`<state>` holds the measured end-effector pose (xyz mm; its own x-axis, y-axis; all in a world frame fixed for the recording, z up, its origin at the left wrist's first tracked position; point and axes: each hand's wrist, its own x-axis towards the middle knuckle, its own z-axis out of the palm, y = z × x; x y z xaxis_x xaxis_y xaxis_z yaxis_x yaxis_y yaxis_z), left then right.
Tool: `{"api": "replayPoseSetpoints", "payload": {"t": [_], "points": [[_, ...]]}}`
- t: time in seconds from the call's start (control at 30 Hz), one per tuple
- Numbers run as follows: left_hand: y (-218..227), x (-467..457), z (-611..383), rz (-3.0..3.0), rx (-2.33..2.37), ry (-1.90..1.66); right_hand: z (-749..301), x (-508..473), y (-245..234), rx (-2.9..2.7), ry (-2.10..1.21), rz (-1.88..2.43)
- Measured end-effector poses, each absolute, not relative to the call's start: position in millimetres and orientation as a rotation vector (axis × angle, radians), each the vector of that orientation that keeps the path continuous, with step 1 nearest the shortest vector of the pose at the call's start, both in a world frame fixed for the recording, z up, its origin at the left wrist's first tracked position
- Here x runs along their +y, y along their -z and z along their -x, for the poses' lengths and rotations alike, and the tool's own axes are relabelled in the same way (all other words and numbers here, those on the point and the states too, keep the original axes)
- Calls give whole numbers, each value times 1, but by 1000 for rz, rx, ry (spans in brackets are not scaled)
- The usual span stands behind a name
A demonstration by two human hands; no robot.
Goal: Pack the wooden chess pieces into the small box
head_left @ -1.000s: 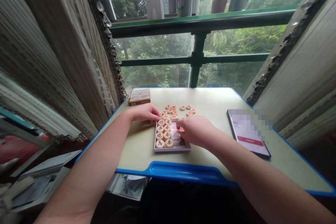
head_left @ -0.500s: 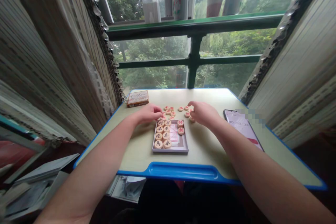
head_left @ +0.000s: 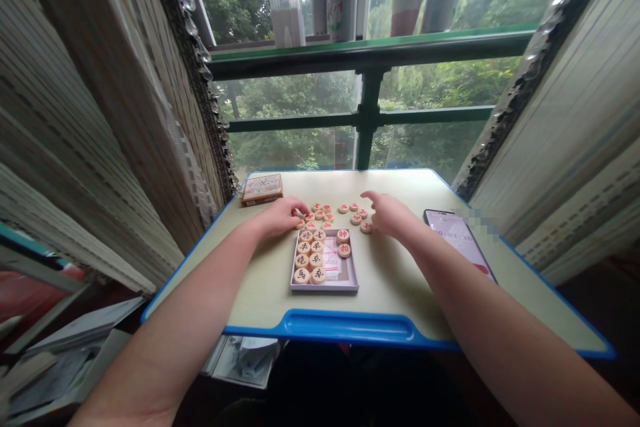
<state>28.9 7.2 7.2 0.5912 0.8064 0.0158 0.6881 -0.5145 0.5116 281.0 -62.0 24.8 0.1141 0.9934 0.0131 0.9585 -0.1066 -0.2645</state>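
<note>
Xiangqi pieces, some in a tray, others loose on the desk

About ten wooden xiangqi pieces [head_left: 317,247] sat in a shallow tray [head_left: 325,288]: eight black-marked in two columns, two red-marked beside a red-lined paper board [head_left: 331,257]. Roughly a dozen red-marked loose pieces [head_left: 355,219] lay on the desk [head_left: 385,293] just above the tray, so these remained outside it. The left hand [head_left: 280,218] curled over the loose pieces near the tray's top corner; whether it held one could not be told. The right hand [head_left: 393,215] hung open beside them, index finger extended, holding nothing visible. A game box [head_left: 261,189] and a phone [head_left: 457,233] lay nearby.
</note>
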Motion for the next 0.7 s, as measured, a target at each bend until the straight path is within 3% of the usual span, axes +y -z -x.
{"api": "replayPoseSetpoints", "payload": {"t": [0.33,0.7], "points": [[-11,6,-23,-2216,1078,-283,-277,-63,-22,-1961,-217,2179],[-4,10,-29,-2442,1207,-391,-267,-66,-14,-2076,-111,2055]]}}
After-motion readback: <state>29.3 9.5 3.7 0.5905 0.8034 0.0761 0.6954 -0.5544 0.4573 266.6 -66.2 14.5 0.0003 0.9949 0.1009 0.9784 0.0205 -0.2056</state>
